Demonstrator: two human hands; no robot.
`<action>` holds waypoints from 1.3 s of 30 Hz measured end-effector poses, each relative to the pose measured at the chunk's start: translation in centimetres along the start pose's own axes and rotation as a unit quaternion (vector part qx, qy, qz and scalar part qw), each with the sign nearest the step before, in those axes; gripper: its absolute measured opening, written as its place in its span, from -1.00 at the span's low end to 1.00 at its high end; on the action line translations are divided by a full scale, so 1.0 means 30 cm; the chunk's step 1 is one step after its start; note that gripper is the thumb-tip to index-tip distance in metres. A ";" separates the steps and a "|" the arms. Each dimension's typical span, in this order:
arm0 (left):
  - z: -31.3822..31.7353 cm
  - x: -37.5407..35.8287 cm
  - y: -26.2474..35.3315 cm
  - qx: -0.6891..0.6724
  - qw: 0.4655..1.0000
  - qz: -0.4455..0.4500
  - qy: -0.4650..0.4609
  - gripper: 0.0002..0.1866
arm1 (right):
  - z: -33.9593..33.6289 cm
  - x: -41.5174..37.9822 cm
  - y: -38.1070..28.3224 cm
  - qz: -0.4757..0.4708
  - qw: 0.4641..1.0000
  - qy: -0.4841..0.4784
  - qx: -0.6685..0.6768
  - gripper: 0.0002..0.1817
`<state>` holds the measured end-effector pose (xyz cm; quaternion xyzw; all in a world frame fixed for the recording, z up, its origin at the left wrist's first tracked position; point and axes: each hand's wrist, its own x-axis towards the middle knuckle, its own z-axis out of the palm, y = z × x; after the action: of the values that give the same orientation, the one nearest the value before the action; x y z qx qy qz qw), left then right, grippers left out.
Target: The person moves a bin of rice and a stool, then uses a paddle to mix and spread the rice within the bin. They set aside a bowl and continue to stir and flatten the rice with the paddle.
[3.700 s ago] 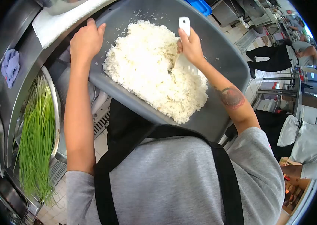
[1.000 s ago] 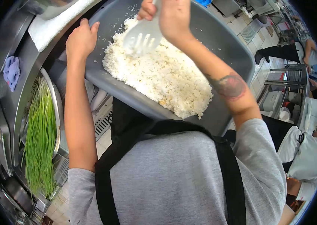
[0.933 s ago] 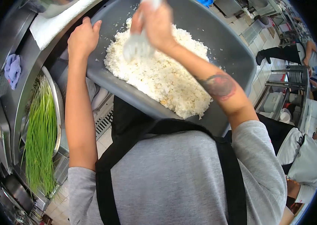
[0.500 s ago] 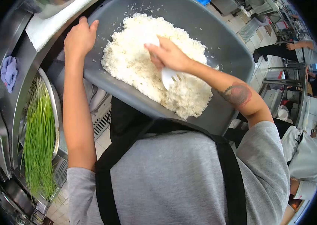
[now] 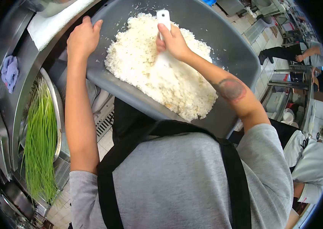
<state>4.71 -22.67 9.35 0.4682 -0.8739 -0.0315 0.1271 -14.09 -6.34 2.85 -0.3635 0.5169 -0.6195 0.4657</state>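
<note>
A large grey plastic tub (image 5: 232, 49) tilts in front of me with a mound of cooked white rice (image 5: 131, 49) spread over its bottom. My left hand (image 5: 83, 38) grips the tub's left rim, its thumb pointing up along the inner side. Closed round a white rice paddle (image 5: 163, 17), my right hand (image 5: 171, 41) is over the middle of the rice. The paddle's handle end, with a hole in it, sticks up beyond my fingers. Its blade is blurred by motion and partly lost against the rice.
On the left, long green chives (image 5: 39, 141) lie in a round metal bowl (image 5: 59, 110). A purple cloth (image 5: 9, 74) and a white towel (image 5: 50, 24) rest on the steel counter (image 5: 24, 72). People (image 5: 314, 160) and metal shelving (image 5: 289, 84) are on the right.
My right hand has turned and shifted slightly up and right, so the paddle's handle now shows. The rice near the tub's front looks looser and more spread. My left hand keeps its hold.
</note>
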 end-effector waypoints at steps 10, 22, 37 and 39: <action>0.007 0.008 0.004 -0.003 1.000 -0.003 0.001 -0.46 | 0.037 0.031 -0.214 -0.122 0.974 -0.023 -0.191 -0.68; -0.012 -0.001 0.009 -0.007 1.000 -0.016 -0.011 -0.44 | 0.045 0.099 -0.002 -0.180 0.980 0.052 0.067 -0.70; -0.017 -0.001 0.024 0.001 1.000 -0.017 -0.015 -0.46 | 0.214 0.193 -0.206 -0.197 0.951 0.074 0.229 -0.63; -0.020 -0.006 0.020 0.003 1.000 -0.019 -0.010 -0.46 | 0.269 0.147 -0.115 -0.212 0.972 0.014 0.098 -0.64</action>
<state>4.47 -22.16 9.99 0.4844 -0.8663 -0.0363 0.1165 -8.60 -12.88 7.72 -0.4081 0.3716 -0.7569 0.3499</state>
